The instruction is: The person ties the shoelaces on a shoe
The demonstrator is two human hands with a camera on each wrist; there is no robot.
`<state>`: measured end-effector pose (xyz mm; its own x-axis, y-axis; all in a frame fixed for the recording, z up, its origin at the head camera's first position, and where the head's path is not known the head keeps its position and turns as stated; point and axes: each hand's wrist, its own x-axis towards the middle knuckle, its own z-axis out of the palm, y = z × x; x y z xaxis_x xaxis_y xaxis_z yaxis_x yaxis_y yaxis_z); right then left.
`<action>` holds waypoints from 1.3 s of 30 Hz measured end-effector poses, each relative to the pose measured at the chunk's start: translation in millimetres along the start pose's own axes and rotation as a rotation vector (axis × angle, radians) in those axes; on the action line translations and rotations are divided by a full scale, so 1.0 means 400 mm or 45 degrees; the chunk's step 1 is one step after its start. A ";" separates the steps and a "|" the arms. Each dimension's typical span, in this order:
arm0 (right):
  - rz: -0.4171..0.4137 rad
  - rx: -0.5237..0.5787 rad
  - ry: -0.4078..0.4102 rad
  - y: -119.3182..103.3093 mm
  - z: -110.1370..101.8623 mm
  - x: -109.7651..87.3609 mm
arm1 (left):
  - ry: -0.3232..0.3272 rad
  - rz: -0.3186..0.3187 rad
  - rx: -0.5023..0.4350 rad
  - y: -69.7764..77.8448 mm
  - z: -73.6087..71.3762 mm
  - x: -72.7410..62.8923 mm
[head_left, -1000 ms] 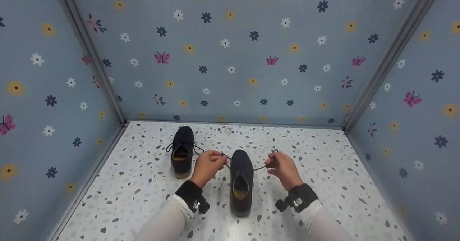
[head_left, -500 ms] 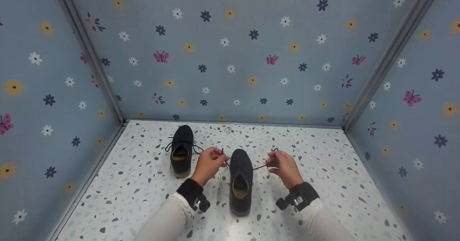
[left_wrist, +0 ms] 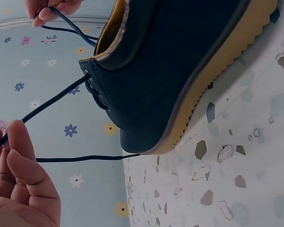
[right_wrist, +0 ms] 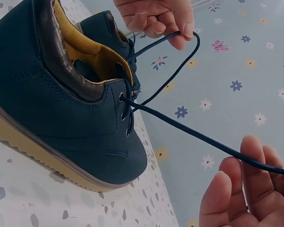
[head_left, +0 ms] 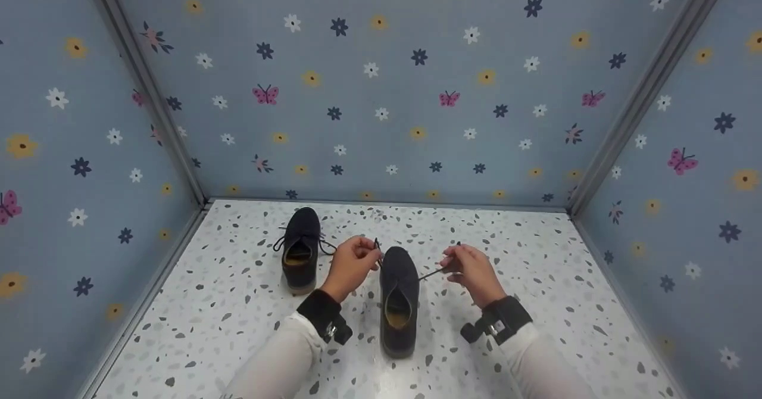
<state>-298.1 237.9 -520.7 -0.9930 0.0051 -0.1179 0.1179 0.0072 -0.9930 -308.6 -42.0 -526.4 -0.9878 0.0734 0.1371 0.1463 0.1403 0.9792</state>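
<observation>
A dark blue lace-up shoe [head_left: 400, 304] stands on the floor between my hands, toe pointing away. It has a yellow lining and a tan sole, clear in the left wrist view. My left hand [head_left: 350, 265], just left of the toe, pinches one shoelace [left_wrist: 57, 98] between thumb and forefinger. On the other side, my right hand [head_left: 474, 274] holds the other lace end [right_wrist: 203, 137], which runs fairly straight from the top eyelet across its fingers. The right thumb is mostly cut off in the right wrist view. Both laces are lifted off the floor.
A matching shoe [head_left: 302, 250] stands to the left, close to my left hand, its laces hanging out at both sides. The speckled white floor [head_left: 524, 268] ends at blue flowered panels [head_left: 381, 89] at the back and on both sides.
My left hand has moved slightly up and right, closer to the shoe's toe, with the lace. The right hand has risen slightly with its lace. Both shoes stay in place.
</observation>
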 end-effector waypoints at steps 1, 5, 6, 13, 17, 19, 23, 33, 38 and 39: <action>-0.001 -0.004 -0.005 -0.002 -0.001 0.001 | -0.008 0.009 0.011 0.003 0.002 0.002; -0.010 -0.024 -0.017 -0.010 -0.002 0.003 | -0.061 0.048 0.041 0.012 0.011 0.006; -0.015 -0.029 -0.020 -0.011 -0.002 0.003 | -0.077 0.053 0.047 0.015 0.013 0.007; -0.026 -0.068 -0.032 -0.020 -0.005 0.008 | -0.157 0.101 0.074 0.037 0.029 0.008; -0.017 -0.073 -0.034 -0.020 -0.007 0.010 | -0.182 0.121 0.058 0.049 0.039 0.011; -0.018 -0.072 -0.035 -0.020 -0.007 0.010 | -0.208 0.133 0.062 0.053 0.042 0.013; -0.022 -0.077 -0.031 -0.019 -0.011 0.010 | -0.277 0.151 0.117 0.055 0.042 0.018; -0.041 -0.105 -0.042 -0.024 -0.020 0.004 | -0.266 0.154 0.378 0.024 0.029 0.041; -0.043 -0.122 -0.054 -0.027 -0.016 0.004 | -0.253 0.137 0.467 0.010 0.025 0.039; -0.046 -0.129 -0.062 -0.028 -0.015 0.004 | -0.247 0.143 0.486 0.007 0.025 0.038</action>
<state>-300.8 244.0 -509.6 -0.9954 -0.0454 -0.0844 0.0792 0.1074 -0.9911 -322.8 -30.6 -522.9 -0.9419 0.2878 0.1731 0.2969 0.4729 0.8296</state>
